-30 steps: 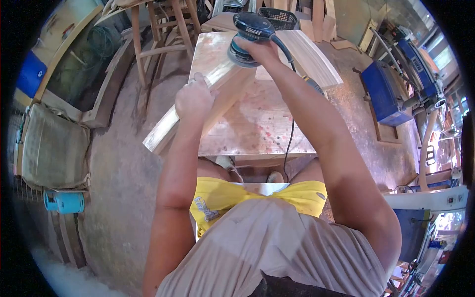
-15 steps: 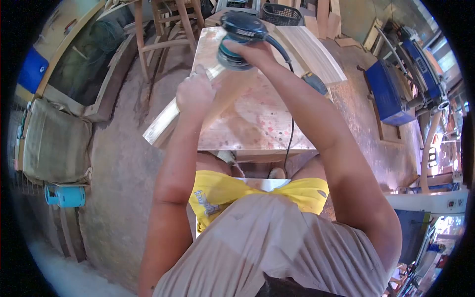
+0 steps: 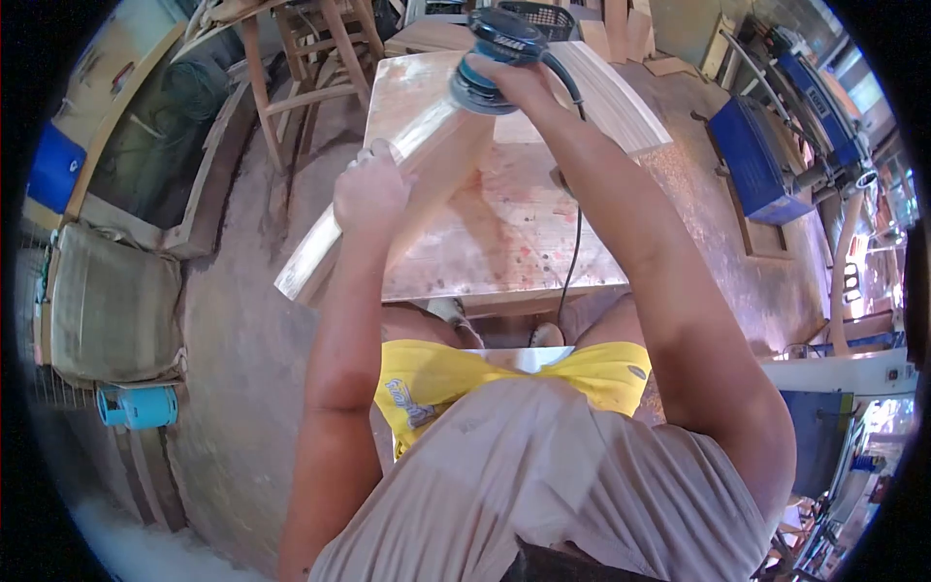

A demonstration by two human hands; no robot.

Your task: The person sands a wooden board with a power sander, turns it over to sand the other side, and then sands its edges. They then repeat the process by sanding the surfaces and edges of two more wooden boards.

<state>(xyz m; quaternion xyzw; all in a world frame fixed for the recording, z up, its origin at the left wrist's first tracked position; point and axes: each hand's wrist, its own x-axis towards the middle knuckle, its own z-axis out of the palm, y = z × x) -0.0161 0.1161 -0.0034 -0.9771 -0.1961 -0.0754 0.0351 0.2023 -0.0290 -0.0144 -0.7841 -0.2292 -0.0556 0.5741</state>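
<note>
My right hand point(image 3: 516, 81) is wrapped round a dark blue electric sander point(image 3: 506, 35) near the far end of a wooden board. The sander's round pad rests on or just over the board's narrow upper edge. That pale wooden board point(image 3: 424, 134) stands on edge, slanting across a paint-spotted worktable point(image 3: 543, 233), its near end jutting past the table's left side. Closed over the nearer half of the board is my left hand point(image 3: 372, 190), with the fingers partly hidden behind it. From the sander a black cord point(image 3: 574, 254) runs down over the table's front edge.
Another pale board point(image 3: 616, 102) lies at the table's right side. Behind the table are a black plastic basket point(image 3: 536, 17) and a wooden stool point(image 3: 308, 100). A blue machine point(image 3: 761, 160) stands on the right. A light-blue gas cylinder point(image 3: 145, 406) is on the left.
My right hand has moved the sander away from me and to the right, towards the board's far end. More of the upper edge shows. My left hand keeps its hold.
</note>
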